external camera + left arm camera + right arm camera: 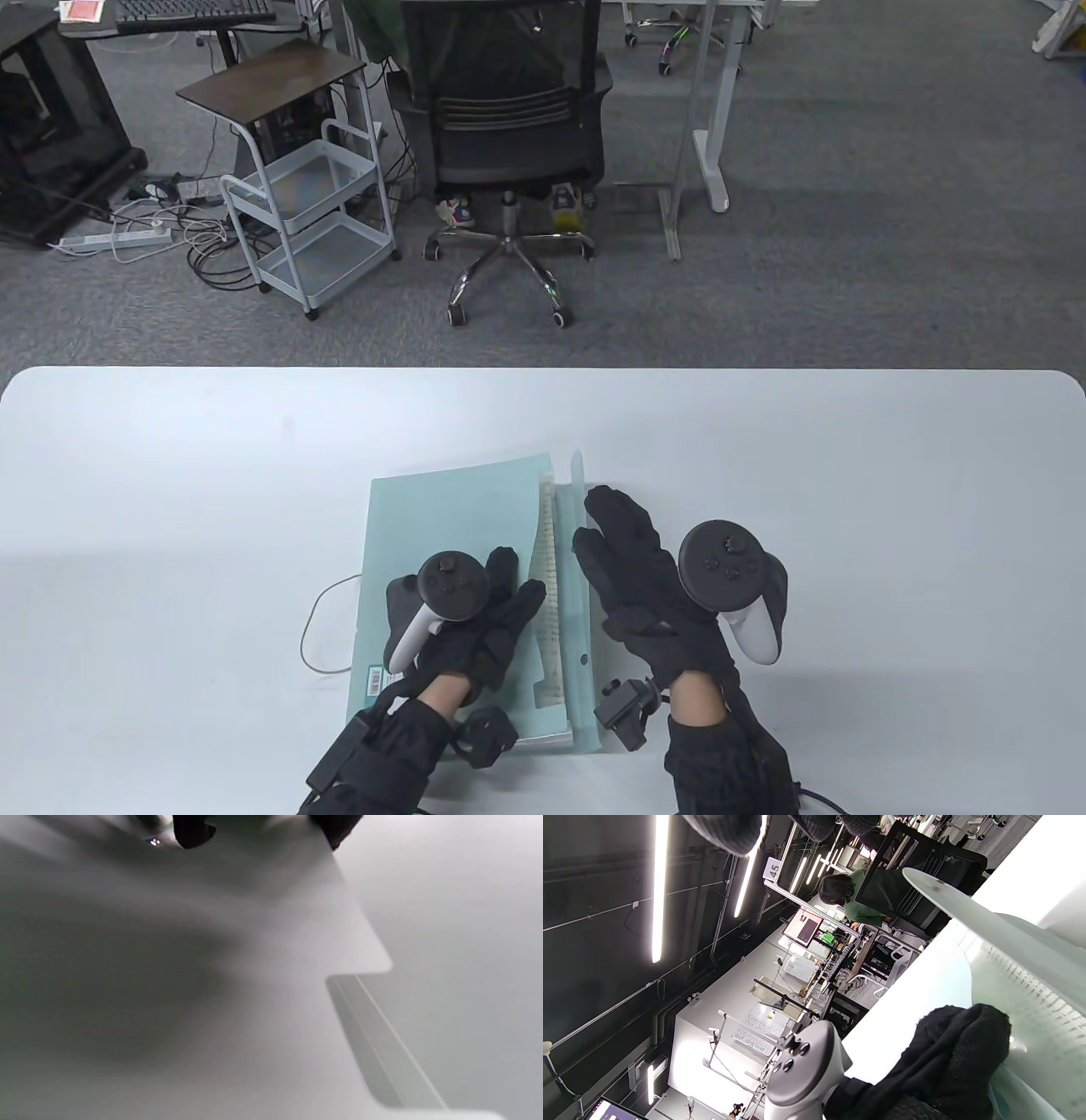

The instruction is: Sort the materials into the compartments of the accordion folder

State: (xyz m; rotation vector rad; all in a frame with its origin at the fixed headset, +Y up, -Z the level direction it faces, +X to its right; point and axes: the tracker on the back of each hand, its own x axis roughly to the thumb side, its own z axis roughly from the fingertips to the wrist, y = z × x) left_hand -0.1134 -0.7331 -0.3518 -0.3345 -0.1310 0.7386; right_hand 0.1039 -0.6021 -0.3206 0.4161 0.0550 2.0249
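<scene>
So the white table (170, 475) takes up the whole near half of the scene, and basically the only thing on it is the pale green accordion folder (441, 526), lying flat right in front of the person, a bit left of centre. Its flap (579, 543) is swung open to the right, and between the flap and the top cover you can see a printed sheet (551, 594) sitting in the mouth of the pockets.

Left hand (475, 620) lies on the cover with the fingers stretched out flat, tips near the sheet, not curled round anything as far as I can see. Right hand (645, 586) is at the flap with fingers spread and mostly straight. Looks more like holding the flap back than pinching it (the wrist cam on that side mostly shows the ceiling, so I'm hedging here).

Progress-wise: I'd say early-to-middle. The folder is opened and one sheet is in or going in, but I can't tell which compartment. I don't spot any other loose materials on the table, so what's left is hard to judge.

Smaller stuff: a thin white cable (318, 620) loops out from under the folder's left edge. Beyond the table there's grey carpet, a black office chair (509, 127), a white rolling cart (314, 221) and a power strip (114, 239) with tangled cords.
</scene>
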